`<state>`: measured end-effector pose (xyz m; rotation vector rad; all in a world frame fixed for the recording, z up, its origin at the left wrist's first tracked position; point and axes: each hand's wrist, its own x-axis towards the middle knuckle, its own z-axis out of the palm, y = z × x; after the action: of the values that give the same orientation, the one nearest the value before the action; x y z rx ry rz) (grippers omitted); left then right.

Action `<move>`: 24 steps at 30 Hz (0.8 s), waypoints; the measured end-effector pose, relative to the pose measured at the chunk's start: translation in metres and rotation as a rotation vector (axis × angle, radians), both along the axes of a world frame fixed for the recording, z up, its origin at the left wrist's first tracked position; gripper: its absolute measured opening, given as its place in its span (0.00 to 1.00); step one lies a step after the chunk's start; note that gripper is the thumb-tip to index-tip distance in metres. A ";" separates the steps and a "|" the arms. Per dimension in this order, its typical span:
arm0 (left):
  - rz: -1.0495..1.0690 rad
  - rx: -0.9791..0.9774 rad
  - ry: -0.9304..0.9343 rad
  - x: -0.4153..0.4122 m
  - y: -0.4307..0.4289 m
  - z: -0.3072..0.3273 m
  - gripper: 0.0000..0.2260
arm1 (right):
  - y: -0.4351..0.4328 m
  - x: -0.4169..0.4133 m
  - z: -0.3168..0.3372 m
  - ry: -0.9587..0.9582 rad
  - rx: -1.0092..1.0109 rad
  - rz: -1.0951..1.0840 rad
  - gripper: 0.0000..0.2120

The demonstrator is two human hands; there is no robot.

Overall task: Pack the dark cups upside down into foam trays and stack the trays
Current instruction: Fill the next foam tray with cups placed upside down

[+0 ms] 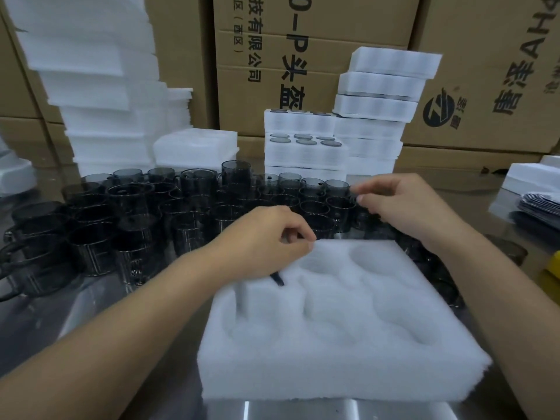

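A white foam tray (342,325) with round pockets lies in front of me, and the pockets I can see hold nothing. Behind it stand several dark translucent cups (136,213), upright and packed close together. My left hand (269,241) hovers over the tray's far left corner with fingers curled and thumb against the index finger. A thin dark piece (278,279) shows under its palm, and I cannot tell whether the hand holds it. My right hand (400,204) reaches over the right end of the cups, fingertips pinching the rim of a dark cup (341,204).
Filled foam trays (306,147) are stacked at the back centre and right (381,95). Empty foam pieces (100,95) pile up at the back left. Cardboard boxes (318,31) form a wall behind. Flat dark packets (539,204) lie at the right edge.
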<state>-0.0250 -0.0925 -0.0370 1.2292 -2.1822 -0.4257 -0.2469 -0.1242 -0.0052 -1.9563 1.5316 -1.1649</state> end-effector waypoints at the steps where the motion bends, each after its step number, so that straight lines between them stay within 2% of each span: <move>1: -0.004 0.002 0.019 0.000 -0.001 -0.002 0.05 | -0.001 0.002 -0.004 0.069 -0.005 0.003 0.09; 6: -0.009 0.068 0.064 0.003 -0.004 0.000 0.10 | 0.001 0.021 -0.022 0.397 0.088 0.228 0.17; 11: 0.034 0.151 0.161 0.002 -0.006 0.003 0.12 | 0.002 0.024 -0.023 0.530 0.069 0.191 0.17; 15: 0.065 0.182 0.194 0.002 -0.008 0.004 0.14 | 0.001 0.023 -0.026 0.516 -0.041 0.129 0.14; 19: 0.075 0.183 0.247 0.002 -0.007 0.005 0.09 | 0.003 0.021 -0.021 0.473 -0.184 0.129 0.12; 24: 0.127 0.203 0.489 0.002 -0.007 0.008 0.06 | 0.010 0.022 -0.013 0.314 -0.337 0.109 0.09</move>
<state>-0.0227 -0.0995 -0.0288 1.2075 -1.6681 -0.8159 -0.2245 -0.1143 -0.0182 -2.5140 1.4196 -1.1738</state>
